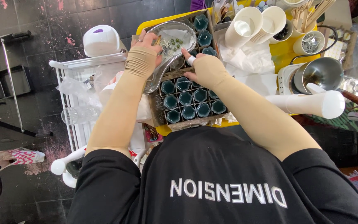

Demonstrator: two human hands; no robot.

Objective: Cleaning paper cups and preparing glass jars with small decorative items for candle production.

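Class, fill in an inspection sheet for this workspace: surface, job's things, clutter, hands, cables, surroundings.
Surface: yellow tabletop, crowded.
Job's things: metal kidney dish with small dark pieces, held over a wooden tray of teal-filled jars.
Clutter: paper cups, wooden sticks, steel pot, crumpled tissue.
Hands: left hand grips the dish; right hand touches its edge.
Cables: black cable behind the pot.
Surroundings: white trolley, white dome-shaped device, dark tiled floor.

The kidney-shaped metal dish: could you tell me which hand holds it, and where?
The left hand grips the metal dish by its near rim; the right hand holds nothing visible.
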